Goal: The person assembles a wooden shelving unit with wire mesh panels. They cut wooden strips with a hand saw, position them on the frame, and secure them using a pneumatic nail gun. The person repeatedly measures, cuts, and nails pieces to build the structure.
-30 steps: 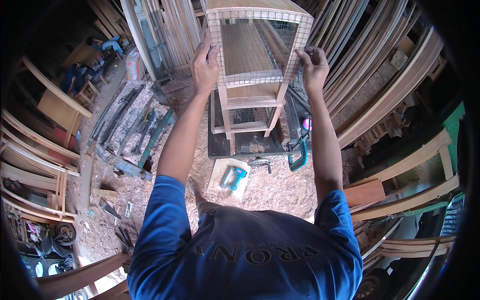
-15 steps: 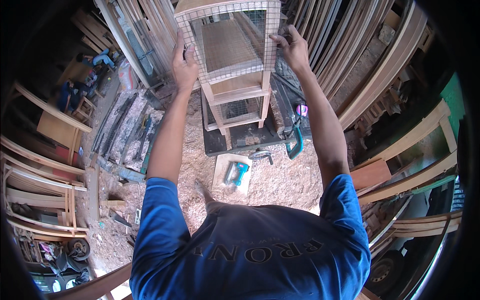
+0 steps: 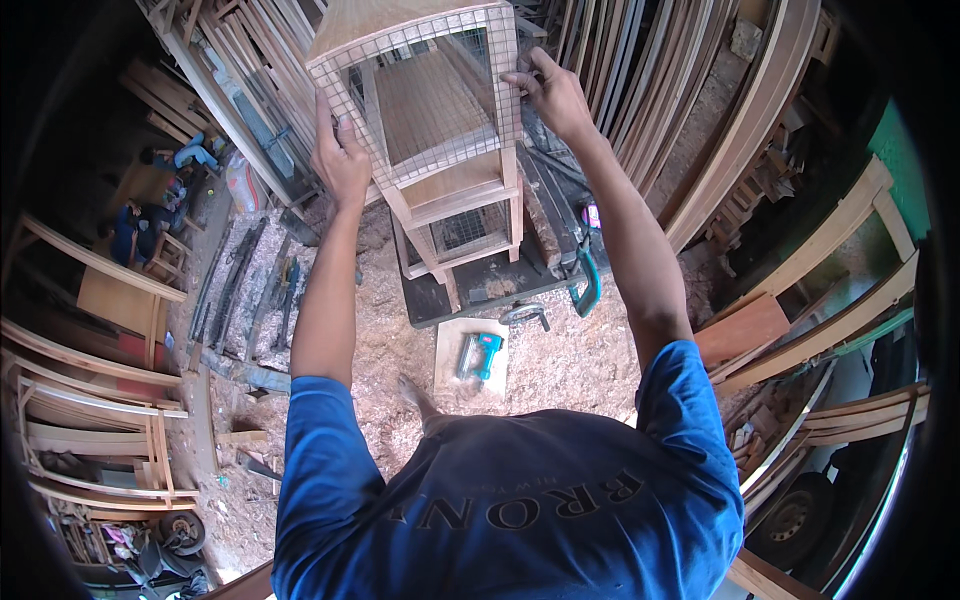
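Note:
A tall wooden cage (image 3: pixel 459 203) with wire mesh (image 3: pixel 440 95) across its front openings stands upright before me. My left hand (image 3: pixel 340 165) is against its left post, fingers stretched up along the side and thumb toward the front. At the right post, my right hand (image 3: pixel 555 95) has thumb and forefinger closed at the mesh's edge, the other fingers curled. Under the cage is a dark-topped workbench (image 3: pixel 428 305) with a handwheel (image 3: pixel 525 314) at its near edge. The back of the cage is hidden.
A teal nail gun (image 3: pixel 481 357) lies on a board on the shaving-covered floor. A teal-handled tool (image 3: pixel 587 284) hangs by the bench's right corner. Long planks (image 3: pixel 640 90) lean behind on both sides. Dark metal bars (image 3: pixel 235 270) lie at left, and people (image 3: pixel 140 230) sit farther off.
The view has turned slightly, so the cage's upper part and both hands appear farther left and a little lower. Both hands stay at the same posts.

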Motion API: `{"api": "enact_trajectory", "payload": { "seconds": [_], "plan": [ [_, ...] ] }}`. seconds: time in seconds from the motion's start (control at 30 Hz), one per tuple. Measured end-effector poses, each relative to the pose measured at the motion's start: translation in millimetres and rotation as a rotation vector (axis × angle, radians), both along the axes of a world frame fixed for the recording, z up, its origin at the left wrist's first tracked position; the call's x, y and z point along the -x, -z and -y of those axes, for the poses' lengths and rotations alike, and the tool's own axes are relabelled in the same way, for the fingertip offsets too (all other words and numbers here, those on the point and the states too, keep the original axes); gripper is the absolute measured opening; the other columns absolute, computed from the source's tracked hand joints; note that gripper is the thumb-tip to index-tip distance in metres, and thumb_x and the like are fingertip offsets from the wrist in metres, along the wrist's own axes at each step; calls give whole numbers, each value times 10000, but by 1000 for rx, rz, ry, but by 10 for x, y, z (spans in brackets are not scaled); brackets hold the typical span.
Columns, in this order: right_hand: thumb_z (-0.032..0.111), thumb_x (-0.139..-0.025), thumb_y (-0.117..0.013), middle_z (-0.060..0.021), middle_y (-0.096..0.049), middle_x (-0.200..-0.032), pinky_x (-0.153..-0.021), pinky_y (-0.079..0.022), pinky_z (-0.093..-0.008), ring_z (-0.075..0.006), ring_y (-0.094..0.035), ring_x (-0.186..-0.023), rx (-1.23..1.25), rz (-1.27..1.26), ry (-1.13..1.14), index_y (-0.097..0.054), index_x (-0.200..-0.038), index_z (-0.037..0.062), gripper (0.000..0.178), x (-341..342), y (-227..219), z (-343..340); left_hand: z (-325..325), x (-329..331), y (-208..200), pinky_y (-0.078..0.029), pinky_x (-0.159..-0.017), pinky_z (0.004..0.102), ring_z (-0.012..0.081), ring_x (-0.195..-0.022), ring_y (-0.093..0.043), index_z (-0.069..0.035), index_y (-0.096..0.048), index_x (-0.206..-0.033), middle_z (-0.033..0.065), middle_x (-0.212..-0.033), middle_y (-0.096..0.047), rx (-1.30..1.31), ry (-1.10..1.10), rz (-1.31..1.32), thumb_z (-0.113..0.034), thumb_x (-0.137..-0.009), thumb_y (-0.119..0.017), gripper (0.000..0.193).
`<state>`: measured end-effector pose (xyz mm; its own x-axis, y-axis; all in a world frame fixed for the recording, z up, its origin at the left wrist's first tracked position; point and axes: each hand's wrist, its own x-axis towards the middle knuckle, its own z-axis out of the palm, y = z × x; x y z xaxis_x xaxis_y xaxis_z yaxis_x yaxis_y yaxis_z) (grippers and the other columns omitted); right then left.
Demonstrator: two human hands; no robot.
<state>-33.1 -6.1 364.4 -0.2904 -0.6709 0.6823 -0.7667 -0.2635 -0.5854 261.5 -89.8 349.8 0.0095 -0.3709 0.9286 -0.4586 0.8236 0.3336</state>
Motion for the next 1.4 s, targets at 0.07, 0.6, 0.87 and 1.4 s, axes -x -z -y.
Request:
{"api": "enact_trajectory", "payload": {
  "seconds": [0.07,0.6,0.87,1.4],
  "plan": [
    [218,-968,-667,-136,-707,-929,-786,-530,-383,-199,-674,-890,-50,17,-22,-579,-1053,25,229,2,26,-12,7,-4,34,-484,-975,418,384,-1246,-577,-31,-432,-1482,249,-1400,-551,-50,1,-23,-113,-1003,-531,496],
    [184,-930,-723,-33,-682,-873,-743,-523,-294,-103,-623,-812,55,278,-146,-618,-976,26,195,-89,-11,-15,135,65,82,-525,-851,344,254,-1064,-653,-11,-503,-1432,239,-1273,-630,73,27,-127,-111,-1003,-570,445],
    [144,-888,-761,-95,-737,-898,-758,-545,-310,-141,-678,-823,67,319,-175,-659,-966,3,191,20,60,117,46,6,67,-511,-695,327,181,-780,-622,-60,-482,-1471,155,-955,-682,-205,213,-258,-107,-987,-603,501],
    [226,-923,-735,-36,-700,-896,-775,-569,-313,-124,-670,-855,128,221,-146,-637,-968,35,219,31,164,161,42,-9,33,-487,-1008,314,233,-1189,-617,28,-544,-1382,225,-1365,-594,-296,348,-355,-135,-988,-638,436]
  ]
}}
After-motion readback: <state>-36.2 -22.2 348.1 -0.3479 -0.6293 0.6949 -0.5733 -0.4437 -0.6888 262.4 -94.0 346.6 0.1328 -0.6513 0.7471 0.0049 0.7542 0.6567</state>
